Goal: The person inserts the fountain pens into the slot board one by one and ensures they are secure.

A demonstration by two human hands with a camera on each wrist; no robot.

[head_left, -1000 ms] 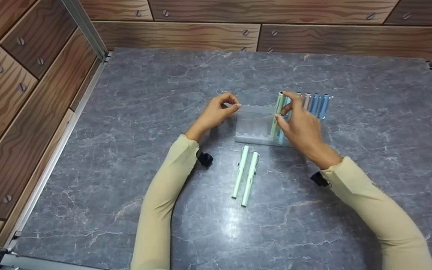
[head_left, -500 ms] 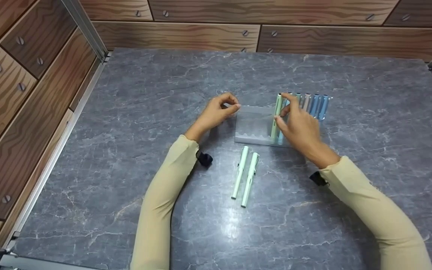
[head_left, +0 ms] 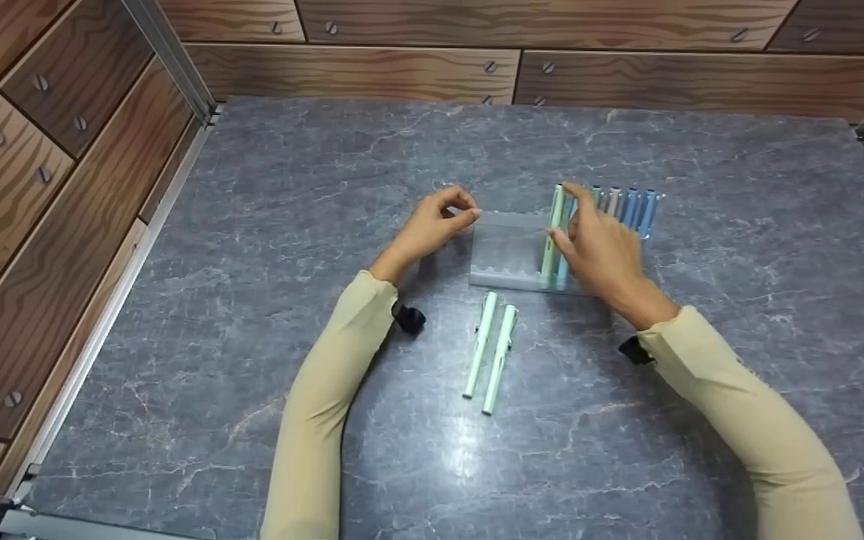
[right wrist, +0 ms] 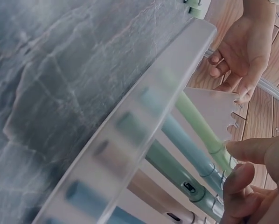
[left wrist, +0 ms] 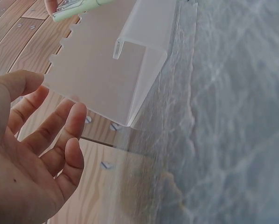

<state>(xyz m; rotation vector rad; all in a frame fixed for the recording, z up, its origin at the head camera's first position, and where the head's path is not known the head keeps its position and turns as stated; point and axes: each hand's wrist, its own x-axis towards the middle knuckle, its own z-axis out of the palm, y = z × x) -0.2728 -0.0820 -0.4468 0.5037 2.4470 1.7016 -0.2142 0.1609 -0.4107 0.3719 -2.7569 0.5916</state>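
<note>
A clear acrylic pen stand (head_left: 507, 247) holds a row of pens on its right part. My left hand (head_left: 438, 223) pinches the stand's upper left corner between thumb and forefinger; the other fingers are loosely bent in the left wrist view. My right hand (head_left: 603, 251) is at the leftmost pen in the row, a light green pen (head_left: 553, 225), with the thumb on its side and the forefinger by its top end. Beside it stand a light blue pen (right wrist: 188, 144) and a darker green pen (right wrist: 177, 182), partly covered by the right hand in the head view.
Two mint green pens (head_left: 479, 345) lie side by side on the grey marbled table (head_left: 252, 225) in front of the stand. A beige pen (head_left: 613, 201) and blue pens (head_left: 648, 214) fill the stand's right end. Wood-patterned panels (head_left: 357, 71) border the table.
The light green pen's top has shifted slightly left, and the right hand's bent finger behind it has drawn back from view. The left hand stays at the stand's corner.
</note>
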